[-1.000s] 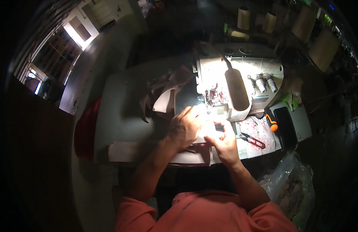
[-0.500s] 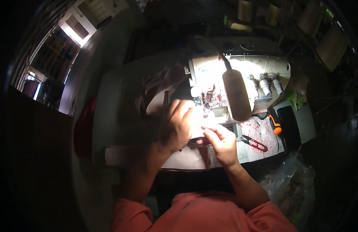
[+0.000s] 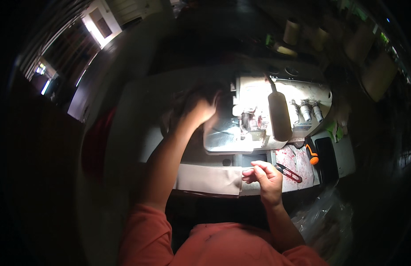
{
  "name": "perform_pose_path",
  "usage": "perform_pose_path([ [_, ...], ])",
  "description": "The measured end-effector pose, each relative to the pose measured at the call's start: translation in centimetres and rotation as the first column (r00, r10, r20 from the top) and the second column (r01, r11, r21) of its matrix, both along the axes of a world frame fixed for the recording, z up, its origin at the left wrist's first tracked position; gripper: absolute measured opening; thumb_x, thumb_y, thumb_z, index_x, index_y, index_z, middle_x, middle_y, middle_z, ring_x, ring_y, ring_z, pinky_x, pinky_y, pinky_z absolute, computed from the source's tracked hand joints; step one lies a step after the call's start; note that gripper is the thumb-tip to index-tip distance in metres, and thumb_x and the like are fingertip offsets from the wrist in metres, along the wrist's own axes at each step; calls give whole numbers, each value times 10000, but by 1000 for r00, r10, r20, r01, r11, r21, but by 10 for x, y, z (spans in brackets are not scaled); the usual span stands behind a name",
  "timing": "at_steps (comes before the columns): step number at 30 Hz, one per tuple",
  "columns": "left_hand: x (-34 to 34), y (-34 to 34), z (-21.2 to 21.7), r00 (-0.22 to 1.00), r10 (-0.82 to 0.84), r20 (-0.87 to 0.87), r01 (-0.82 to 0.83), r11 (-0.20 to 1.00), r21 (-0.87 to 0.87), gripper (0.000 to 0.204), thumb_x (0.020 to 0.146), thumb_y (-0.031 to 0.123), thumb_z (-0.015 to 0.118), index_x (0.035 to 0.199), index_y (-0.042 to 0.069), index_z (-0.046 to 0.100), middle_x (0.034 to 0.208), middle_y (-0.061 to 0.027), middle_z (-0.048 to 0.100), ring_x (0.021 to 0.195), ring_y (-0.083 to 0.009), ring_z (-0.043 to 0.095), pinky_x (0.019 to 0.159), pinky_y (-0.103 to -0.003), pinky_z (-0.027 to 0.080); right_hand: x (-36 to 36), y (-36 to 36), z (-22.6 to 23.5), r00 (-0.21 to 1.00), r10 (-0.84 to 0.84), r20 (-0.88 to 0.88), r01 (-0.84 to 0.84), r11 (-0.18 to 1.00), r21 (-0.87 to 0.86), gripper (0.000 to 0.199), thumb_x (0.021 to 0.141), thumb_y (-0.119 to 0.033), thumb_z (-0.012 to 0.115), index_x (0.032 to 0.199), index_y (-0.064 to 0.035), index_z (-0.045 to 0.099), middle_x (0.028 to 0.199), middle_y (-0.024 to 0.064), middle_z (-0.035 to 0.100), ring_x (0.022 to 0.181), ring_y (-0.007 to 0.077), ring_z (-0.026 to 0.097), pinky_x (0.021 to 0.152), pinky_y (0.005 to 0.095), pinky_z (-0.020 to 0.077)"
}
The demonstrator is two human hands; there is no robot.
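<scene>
My left hand (image 3: pixel 203 110) is stretched out to the far left of the sewing machine (image 3: pixel 254 91), over a dim heap of dark fabric. Motion smears its fingers, so what they hold, if anything, is hidden. My right hand (image 3: pixel 268 178) is near the table's front edge with thumb and fingertips drawn together. Its fingertips are close to the right end of a folded beige fabric piece (image 3: pixel 210 179); whether they touch it, or pinch something small, I cannot tell. The fabric piece lies flat along the front edge.
A long lamp head (image 3: pixel 281 117) hangs over the lit machine. Right of my right hand lie red-handled thread snips (image 3: pixel 289 174), an orange-and-black tool (image 3: pixel 312 153) and a black phone (image 3: pixel 326 157). A clear plastic bag (image 3: pixel 325 221) is below at right; thread cones (image 3: pixel 292 31) stand behind.
My left hand has left the needle area and swung away to the far left. The right hand has drawn slightly back toward me. The view has shifted a little.
</scene>
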State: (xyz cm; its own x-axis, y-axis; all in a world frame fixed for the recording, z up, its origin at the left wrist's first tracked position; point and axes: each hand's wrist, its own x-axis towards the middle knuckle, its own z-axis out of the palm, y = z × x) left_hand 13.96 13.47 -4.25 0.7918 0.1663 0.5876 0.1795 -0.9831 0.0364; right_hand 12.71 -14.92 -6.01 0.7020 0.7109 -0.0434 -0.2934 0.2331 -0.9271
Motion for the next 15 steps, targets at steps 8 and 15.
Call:
perform_pose_path([
  [8, -111, -120, 15, 957, -284, 60, 289, 919, -268, 123, 737, 150, 555, 777, 41, 515, 689, -85, 504, 654, -237, 477, 600, -353, 377, 4, -24, -11, 995, -80, 64, 84, 995, -57, 181, 847, -100, 431, 950, 34, 495, 721, 137, 591, 592, 169, 580, 559, 250, 480],
  [15, -130, -169, -31, 997, -79, 5, 70, 846, -528, 82, 756, 107, 513, 730, 42, 471, 710, -84, 465, 681, -247, 455, 646, -351, 353, -6, -24, 2, 996, 10, 94, 0, 994, -108, 164, 834, -89, 449, 947, 19, 499, 755, 128, 591, 576, 134, 562, 523, 222, 454],
])
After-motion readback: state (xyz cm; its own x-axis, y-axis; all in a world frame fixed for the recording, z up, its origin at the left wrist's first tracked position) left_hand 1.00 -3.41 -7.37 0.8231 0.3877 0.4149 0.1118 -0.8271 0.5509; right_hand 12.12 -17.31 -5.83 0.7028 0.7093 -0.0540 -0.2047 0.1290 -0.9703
